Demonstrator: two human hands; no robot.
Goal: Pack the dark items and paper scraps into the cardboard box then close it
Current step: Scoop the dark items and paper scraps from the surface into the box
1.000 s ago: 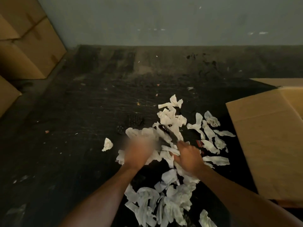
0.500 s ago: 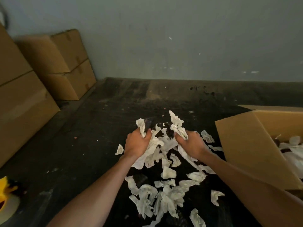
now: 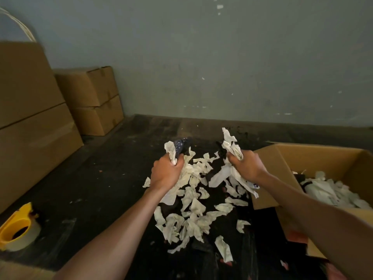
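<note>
My left hand [image 3: 166,173] grips a bunch of white paper scraps together with a dark item [image 3: 181,145], lifted above the floor. My right hand [image 3: 247,165] grips another bunch of scraps [image 3: 232,147] with a dark piece beside it, close to the left flap of the open cardboard box [image 3: 314,158]. Inside the box lie white scraps and dark items [image 3: 331,190]. More loose paper scraps [image 3: 193,219] are strewn over the dark floor below and between my hands.
Closed cardboard boxes [image 3: 90,98] are stacked against the wall at the left, with a bigger stack [image 3: 30,122] nearer. A yellow tape dispenser [image 3: 18,229] sits on the floor at the lower left. A grey wall closes off the back.
Both hands have gathered scraps and dark pieces from the floor pile and raised them, moving apart and rightward. The view has tilted up, showing the open box's inside.
</note>
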